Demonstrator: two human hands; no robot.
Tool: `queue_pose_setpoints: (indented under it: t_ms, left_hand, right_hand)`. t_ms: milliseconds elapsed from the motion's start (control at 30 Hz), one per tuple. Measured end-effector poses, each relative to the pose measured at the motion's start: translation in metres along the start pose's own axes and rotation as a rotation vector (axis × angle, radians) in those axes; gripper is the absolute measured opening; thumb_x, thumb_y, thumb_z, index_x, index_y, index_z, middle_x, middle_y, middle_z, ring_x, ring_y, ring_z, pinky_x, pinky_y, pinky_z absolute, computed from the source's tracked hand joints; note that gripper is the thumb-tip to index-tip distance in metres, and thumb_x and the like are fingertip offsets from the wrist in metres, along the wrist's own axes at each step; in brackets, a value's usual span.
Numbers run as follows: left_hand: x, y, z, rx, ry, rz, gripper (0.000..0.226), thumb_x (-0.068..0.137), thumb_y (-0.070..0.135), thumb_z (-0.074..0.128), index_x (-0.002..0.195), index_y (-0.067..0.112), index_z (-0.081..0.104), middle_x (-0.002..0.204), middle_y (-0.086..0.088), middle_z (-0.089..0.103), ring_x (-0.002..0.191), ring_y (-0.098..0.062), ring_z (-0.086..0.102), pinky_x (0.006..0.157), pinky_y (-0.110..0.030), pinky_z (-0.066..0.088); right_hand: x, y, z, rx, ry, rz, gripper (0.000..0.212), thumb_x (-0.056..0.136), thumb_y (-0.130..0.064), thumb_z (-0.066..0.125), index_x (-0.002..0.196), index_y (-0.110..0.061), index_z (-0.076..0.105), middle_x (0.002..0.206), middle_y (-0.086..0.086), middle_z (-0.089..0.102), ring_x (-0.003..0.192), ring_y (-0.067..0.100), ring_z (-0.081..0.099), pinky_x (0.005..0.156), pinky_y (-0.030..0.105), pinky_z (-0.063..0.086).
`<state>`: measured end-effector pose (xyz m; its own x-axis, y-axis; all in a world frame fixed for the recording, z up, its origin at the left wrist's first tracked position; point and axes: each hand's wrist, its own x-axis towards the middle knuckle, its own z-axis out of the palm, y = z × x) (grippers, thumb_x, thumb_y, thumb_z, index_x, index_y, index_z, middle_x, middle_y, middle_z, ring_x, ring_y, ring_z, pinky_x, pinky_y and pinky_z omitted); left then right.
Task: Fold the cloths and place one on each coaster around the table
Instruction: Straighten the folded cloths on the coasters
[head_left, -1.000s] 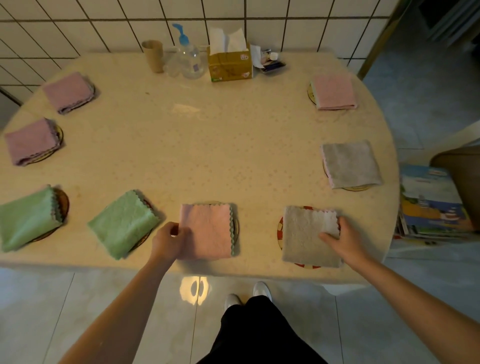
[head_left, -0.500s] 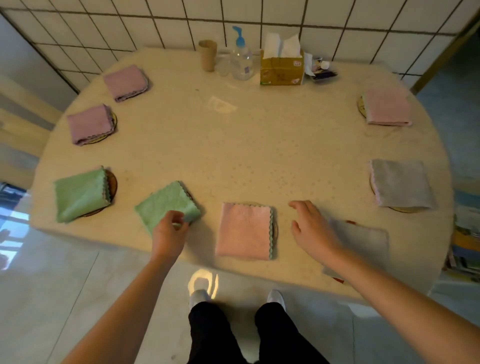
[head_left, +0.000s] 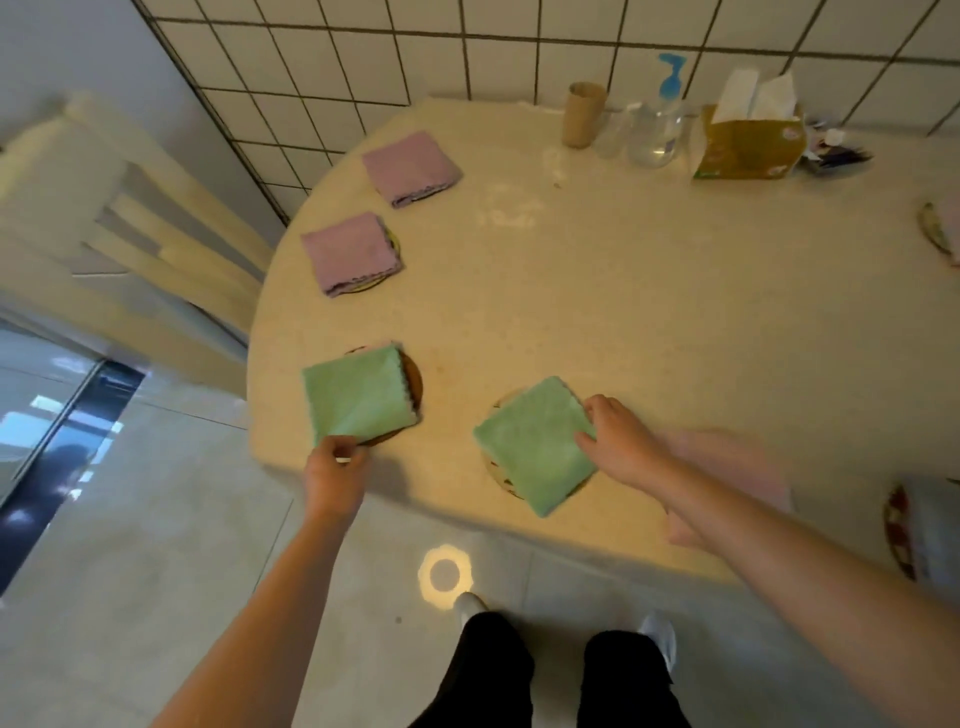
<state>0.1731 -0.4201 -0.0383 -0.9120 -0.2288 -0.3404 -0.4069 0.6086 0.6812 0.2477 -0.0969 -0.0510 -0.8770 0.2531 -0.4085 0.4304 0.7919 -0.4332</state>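
Since the earlier frame both hands have shifted one place leftward along the table (head_left: 649, 322): the left hand (head_left: 332, 467) has gone from the near green cloth (head_left: 535, 441) to the far-left green cloth (head_left: 358, 397), and the right hand (head_left: 621, 441) has come off the pink cloth (head_left: 727, 467) onto the near green one.

Both green cloths are folded squares with scalloped edges, each on a coaster. The left hand pinches the near corner of the far-left cloth, which lies just beyond its fingers, at the table edge. The right hand's fingers curl over the near cloth's right edge; the cloth lies to that hand's left, tilted, its near corner almost at the table rim. Bare tabletop separates the two cloths and opens beyond them. Two purple cloths (head_left: 353, 252) lie farther along the left rim.
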Motion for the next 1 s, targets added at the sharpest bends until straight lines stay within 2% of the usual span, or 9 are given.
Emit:
queue_pose_setpoints:
  t_ms: [133, 267, 333, 433, 533, 667, 833, 933, 1000]
  left_hand:
    - [0.036, -0.005, -0.015, 0.03, -0.037, -0.043, 0.039, 0.084, 0.014, 0.063, 0.121, 0.007, 0.055, 0.118, -0.01, 0.056, 0.103, -0.029, 0.054, 0.082, -0.035, 0.045]
    - [0.071, 0.003, -0.015, 0.11, -0.022, -0.089, 0.044, 0.084, 0.02, 0.063, 0.125, 0.009, 0.05, 0.126, -0.014, 0.045, 0.112, -0.036, 0.048, 0.097, -0.048, 0.044]
    - [0.087, 0.008, -0.011, 0.127, -0.023, -0.13, 0.048, 0.085, 0.021, 0.064, 0.127, 0.008, 0.047, 0.128, -0.016, 0.042, 0.115, -0.039, 0.046, 0.1, -0.05, 0.041]
    - [0.103, 0.012, -0.006, 0.076, -0.03, -0.199, 0.054, 0.084, 0.024, 0.067, 0.129, 0.008, 0.044, 0.128, -0.016, 0.042, 0.114, -0.039, 0.048, 0.098, -0.05, 0.044]
    - [0.116, 0.013, -0.005, 0.025, -0.018, -0.276, 0.058, 0.082, 0.026, 0.071, 0.128, 0.006, 0.042, 0.124, -0.015, 0.046, 0.112, -0.037, 0.05, 0.093, -0.048, 0.047]
    - [0.129, 0.01, -0.009, 0.007, -0.055, -0.389, 0.058, 0.074, 0.033, 0.079, 0.113, 0.002, 0.05, 0.107, -0.015, 0.057, 0.099, -0.034, 0.056, 0.087, -0.049, 0.051]
    - [0.14, 0.005, -0.017, -0.028, -0.142, -0.403, 0.048, 0.073, 0.028, 0.081, 0.109, 0.005, 0.058, 0.102, -0.011, 0.061, 0.096, -0.031, 0.056, 0.085, -0.044, 0.051]
    - [0.148, 0.001, -0.025, -0.116, -0.187, -0.393, 0.045, 0.068, 0.023, 0.084, 0.103, 0.005, 0.063, 0.104, -0.013, 0.065, 0.099, -0.034, 0.06, 0.09, -0.05, 0.052]
    - [0.149, 0.004, -0.03, -0.196, -0.261, -0.343, 0.035, 0.069, 0.019, 0.082, 0.093, 0.005, 0.062, 0.1, -0.016, 0.065, 0.099, -0.039, 0.061, 0.088, -0.054, 0.052]
  right_hand:
    - [0.01, -0.01, 0.006, -0.044, -0.024, 0.137, 0.047, 0.086, -0.035, 0.058, 0.121, -0.005, 0.048, 0.119, 0.016, 0.051, 0.106, 0.033, 0.054, 0.09, 0.04, 0.045]
    - [0.024, -0.014, 0.0, 0.038, -0.027, 0.27, 0.051, 0.08, -0.045, 0.064, 0.113, -0.005, 0.057, 0.111, 0.015, 0.064, 0.1, 0.031, 0.061, 0.084, 0.037, 0.049]
    - [0.031, -0.018, -0.003, 0.061, -0.021, 0.322, 0.051, 0.08, -0.046, 0.065, 0.11, -0.005, 0.057, 0.109, 0.014, 0.065, 0.1, 0.031, 0.061, 0.082, 0.035, 0.048]
    - [0.036, -0.023, -0.002, 0.095, -0.041, 0.371, 0.051, 0.079, -0.048, 0.066, 0.107, -0.008, 0.053, 0.108, 0.011, 0.064, 0.098, 0.029, 0.061, 0.081, 0.034, 0.047]
    - [0.044, -0.028, -0.003, 0.122, -0.159, 0.409, 0.047, 0.077, -0.049, 0.067, 0.104, -0.011, 0.058, 0.107, 0.009, 0.065, 0.092, 0.026, 0.061, 0.076, 0.029, 0.045]
    - [0.051, -0.03, -0.007, 0.202, -0.239, 0.434, 0.041, 0.074, -0.041, 0.071, 0.103, -0.015, 0.06, 0.102, 0.006, 0.066, 0.088, 0.022, 0.063, 0.071, 0.027, 0.046]
    - [0.056, -0.036, -0.014, 0.336, -0.293, 0.366, 0.027, 0.078, -0.031, 0.068, 0.099, -0.016, 0.062, 0.094, 0.001, 0.068, 0.084, 0.017, 0.065, 0.079, 0.034, 0.054]
    - [0.054, -0.039, -0.018, 0.36, -0.302, 0.315, 0.021, 0.081, -0.026, 0.068, 0.098, -0.018, 0.059, 0.092, -0.002, 0.066, 0.081, 0.012, 0.064, 0.075, 0.031, 0.051]
    - [0.052, -0.038, -0.018, 0.398, -0.307, 0.307, 0.022, 0.081, -0.023, 0.069, 0.1, -0.016, 0.06, 0.093, -0.001, 0.067, 0.082, 0.014, 0.065, 0.079, 0.033, 0.052]
